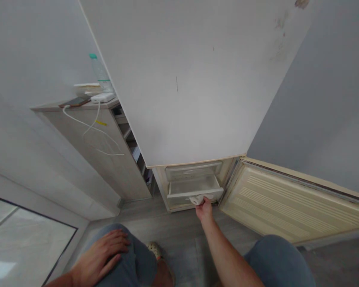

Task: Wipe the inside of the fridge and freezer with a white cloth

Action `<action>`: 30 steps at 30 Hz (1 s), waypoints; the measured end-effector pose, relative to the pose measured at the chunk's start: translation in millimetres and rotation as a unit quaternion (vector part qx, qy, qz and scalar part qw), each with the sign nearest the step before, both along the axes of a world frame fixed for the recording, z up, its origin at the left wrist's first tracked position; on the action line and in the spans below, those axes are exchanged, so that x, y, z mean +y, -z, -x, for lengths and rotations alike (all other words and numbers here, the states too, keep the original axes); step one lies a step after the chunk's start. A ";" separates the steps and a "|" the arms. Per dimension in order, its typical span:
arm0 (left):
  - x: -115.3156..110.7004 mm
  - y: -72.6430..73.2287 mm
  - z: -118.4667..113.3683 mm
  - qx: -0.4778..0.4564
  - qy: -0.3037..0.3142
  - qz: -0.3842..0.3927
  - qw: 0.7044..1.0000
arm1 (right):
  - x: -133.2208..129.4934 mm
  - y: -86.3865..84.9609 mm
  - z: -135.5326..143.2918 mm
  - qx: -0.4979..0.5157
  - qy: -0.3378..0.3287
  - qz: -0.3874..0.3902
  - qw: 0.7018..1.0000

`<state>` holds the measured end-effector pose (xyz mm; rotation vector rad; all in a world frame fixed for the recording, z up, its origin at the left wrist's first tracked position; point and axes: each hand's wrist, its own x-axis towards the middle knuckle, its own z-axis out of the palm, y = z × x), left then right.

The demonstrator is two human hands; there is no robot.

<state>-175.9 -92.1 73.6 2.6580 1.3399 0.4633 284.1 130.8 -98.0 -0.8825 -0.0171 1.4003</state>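
Observation:
My right hand is closed on a white cloth, which touches the front of a pulled-out drawer. This drawer sits low in a white fridge, in the opened lower compartment. Above it, another drawer front shows further back. To the right, the lower fridge door stands wide open, its ribbed inner side yellowed. My left hand lies flat on my left knee, fingers stretched out, holding nothing.
Left of the fridge stands a wooden shelf cabinet. On its top are a clear bottle, a phone and a white power bank with a hanging white cable. A glass panel is at lower left. Grey flooring lies below.

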 end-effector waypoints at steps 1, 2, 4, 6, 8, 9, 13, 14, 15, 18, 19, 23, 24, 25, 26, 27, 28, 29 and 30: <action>-0.1 -0.5 -1.6 -0.001 -0.001 0.003 1.000 | -8.7 0.0 -1.0 0.008 0.008 0.019 1.000; -0.2 -0.8 -2.9 -0.002 -0.002 0.006 1.000 | -16.8 -0.4 -2.0 0.017 0.018 0.041 0.999; 0.0 -0.8 -3.4 -0.005 -0.005 0.009 1.000 | -30.8 -1.5 -3.7 0.025 0.030 0.064 0.997; 1.2 -1.3 -1.0 -0.001 0.004 0.012 1.000 | -42.2 -2.3 -5.1 0.019 0.026 0.058 0.998; 3.5 -3.5 2.9 0.007 0.031 0.019 0.999 | -51.8 -2.6 -6.3 0.005 0.019 0.047 0.999; 5.1 -5.5 4.4 0.009 0.044 0.029 0.999 | -56.3 -2.8 -6.9 -0.002 0.016 0.044 0.999; 18.4 -12.7 -3.9 -0.001 -0.044 0.140 0.989 | -74.2 -5.5 -10.5 -0.002 0.023 0.063 0.998; 24.7 -12.0 -11.5 -0.008 -0.097 0.177 0.979 | -78.7 -6.5 -11.6 0.003 0.026 0.068 0.997; 32.3 -9.3 -21.8 -0.023 -0.153 0.211 0.965 | -83.1 -7.5 -12.7 0.008 0.028 0.071 0.997; 59.7 12.2 -68.3 -0.154 -0.303 0.311 0.888 | -94.5 -9.5 -15.3 0.008 0.034 0.079 0.996; 68.3 23.2 -87.7 -0.223 -0.345 0.356 0.839 | -97.5 -9.5 -15.8 0.004 0.036 0.083 0.996; 88.2 70.8 -163.1 -0.360 -0.395 0.492 0.688 | -106.8 -4.6 -17.9 -0.038 0.022 0.063 0.997; 89.5 81.0 -176.8 -0.379 -0.386 0.508 0.670 | -108.7 -2.4 -19.2 -0.050 0.020 0.055 0.997; 89.9 89.8 -187.3 -0.398 -0.379 0.519 0.655 | -110.6 -0.1 -20.9 -0.058 0.020 0.051 0.997; 90.1 97.3 -194.8 -0.417 -0.372 0.525 0.642 | -112.2 2.2 -23.1 -0.060 0.022 0.052 0.997; 90.2 103.8 -199.8 -0.431 -0.367 0.529 0.632 | -113.6 4.2 -25.7 -0.058 0.027 0.059 0.996; 90.7 109.5 -202.7 -0.442 -0.363 0.532 0.624 | -114.7 5.7 -28.6 -0.055 0.032 0.068 0.996; 91.6 114.6 -204.3 -0.449 -0.358 0.537 0.617 | -115.5 6.7 -31.4 -0.057 0.036 0.076 0.995; 92.9 119.4 -205.4 -0.454 -0.354 0.543 0.611 | -116.1 7.1 -33.9 -0.063 0.037 0.081 0.994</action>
